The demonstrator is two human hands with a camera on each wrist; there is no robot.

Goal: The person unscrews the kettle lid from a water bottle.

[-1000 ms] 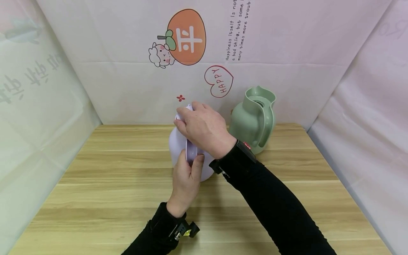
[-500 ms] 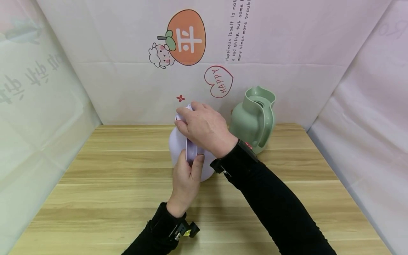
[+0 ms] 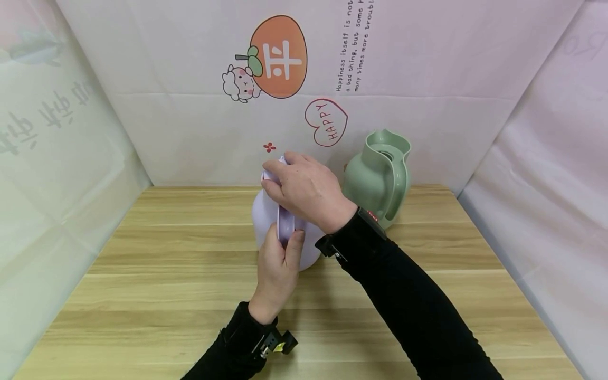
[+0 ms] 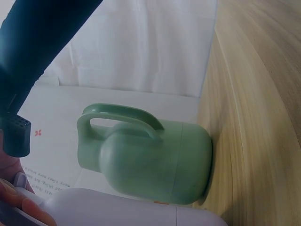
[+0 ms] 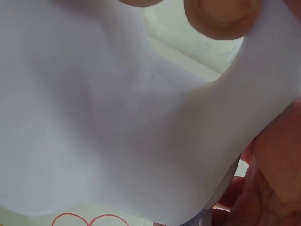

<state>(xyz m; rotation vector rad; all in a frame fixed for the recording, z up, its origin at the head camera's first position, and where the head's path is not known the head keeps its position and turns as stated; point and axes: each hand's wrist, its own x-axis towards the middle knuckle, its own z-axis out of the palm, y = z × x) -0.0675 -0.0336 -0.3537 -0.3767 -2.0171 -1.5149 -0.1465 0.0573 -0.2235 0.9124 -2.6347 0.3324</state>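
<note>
A lavender thermos jug stands on the wooden table in the head view. My left hand grips its handle, thumb along one side. Over the jug's top lies my right hand, its fingers curled down at the mouth, covering most of it. What sits under those fingers is hidden. In the left wrist view, the jug's body runs along the bottom edge. Pale lavender plastic of the jug fills most of the right wrist view, with fingers at the top edge.
A sage green thermos jug stands behind and to the right, its mouth uncovered and handle toward me. White printed cloth hangs behind the wooden table and along both sides.
My right wrist has shifted slightly to the right and up, the fingers staying on the jug's top. The left hand and both jugs keep their places.
</note>
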